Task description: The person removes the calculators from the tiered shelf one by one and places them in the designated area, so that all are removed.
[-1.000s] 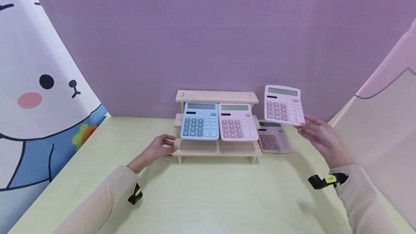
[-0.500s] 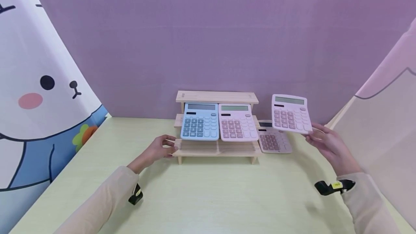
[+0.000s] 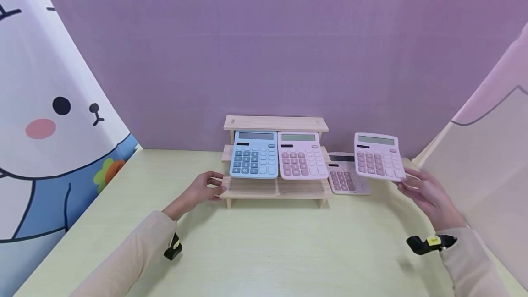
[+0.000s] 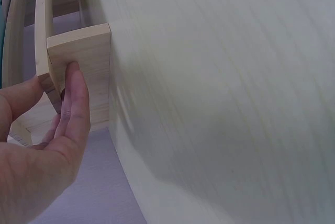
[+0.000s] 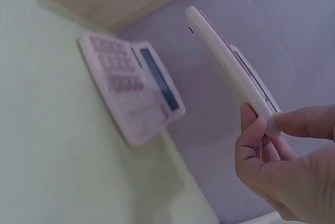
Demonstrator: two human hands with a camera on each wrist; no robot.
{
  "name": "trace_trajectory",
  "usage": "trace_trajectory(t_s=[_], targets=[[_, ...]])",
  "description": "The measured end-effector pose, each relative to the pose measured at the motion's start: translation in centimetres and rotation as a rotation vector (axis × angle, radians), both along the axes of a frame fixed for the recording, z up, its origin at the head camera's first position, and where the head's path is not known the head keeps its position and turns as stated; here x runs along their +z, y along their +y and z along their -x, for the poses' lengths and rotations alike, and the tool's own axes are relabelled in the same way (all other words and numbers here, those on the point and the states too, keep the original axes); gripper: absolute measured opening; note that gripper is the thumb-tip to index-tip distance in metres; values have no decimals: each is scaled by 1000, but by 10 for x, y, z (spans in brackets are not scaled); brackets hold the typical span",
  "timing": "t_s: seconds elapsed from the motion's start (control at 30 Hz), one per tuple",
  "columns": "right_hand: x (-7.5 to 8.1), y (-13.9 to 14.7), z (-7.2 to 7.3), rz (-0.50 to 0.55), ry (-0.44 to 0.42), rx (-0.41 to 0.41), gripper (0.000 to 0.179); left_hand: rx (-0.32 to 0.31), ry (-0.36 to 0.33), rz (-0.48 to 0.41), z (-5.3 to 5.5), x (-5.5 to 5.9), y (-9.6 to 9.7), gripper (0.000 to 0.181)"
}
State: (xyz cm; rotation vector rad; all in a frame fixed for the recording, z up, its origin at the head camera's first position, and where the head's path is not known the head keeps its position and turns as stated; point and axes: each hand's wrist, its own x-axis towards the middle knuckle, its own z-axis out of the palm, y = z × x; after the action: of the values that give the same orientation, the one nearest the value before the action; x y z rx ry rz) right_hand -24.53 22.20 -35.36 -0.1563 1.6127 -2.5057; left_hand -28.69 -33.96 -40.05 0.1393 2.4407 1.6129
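My right hand (image 3: 429, 196) pinches the lower right corner of a pink calculator (image 3: 378, 157), thumb on its front and fingers behind. In the right wrist view this calculator (image 5: 230, 62) is raised, seen edge-on. A second pink calculator (image 3: 346, 180) lies on the table right of the wooden stand, partly overlapped by the held one in the head view. My left hand (image 3: 202, 189) grips the left end of the stand's lowest step (image 3: 272, 189); in the left wrist view the thumb is on top and fingers reach beneath the board (image 4: 44, 35). A blue calculator (image 3: 253, 155) and another pink calculator (image 3: 303, 156) lean side by side on the stand.
The stand's top step (image 3: 276, 123) carries nothing. Behind the pale table (image 3: 272, 251) hangs a purple cloth (image 3: 280, 49). A cartoon-printed cloth (image 3: 53, 118) borders the left, a pale one (image 3: 491, 168) the right.
My right hand has moved right and down with the pink calculator, uncovering more of the stand's right side. The left hand stays in place on the stand.
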Motion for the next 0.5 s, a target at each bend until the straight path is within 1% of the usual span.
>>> trace_trajectory(t_s=[0.1,0.3,0.4,0.5], targets=[[-6,6,-1,-10,-25,-13,33,-8,5,-6,0,0,-1,49],[-16,17,-2,-39,-42,-20,36,-5,7,-11,0,1,-1,48],[-21,22,-2,-77,-54,-36,36,-5,6,-12,0,1,0,48],[-25,26,-2,-86,-71,-51,38,-6,7,-10,0,0,0,48]])
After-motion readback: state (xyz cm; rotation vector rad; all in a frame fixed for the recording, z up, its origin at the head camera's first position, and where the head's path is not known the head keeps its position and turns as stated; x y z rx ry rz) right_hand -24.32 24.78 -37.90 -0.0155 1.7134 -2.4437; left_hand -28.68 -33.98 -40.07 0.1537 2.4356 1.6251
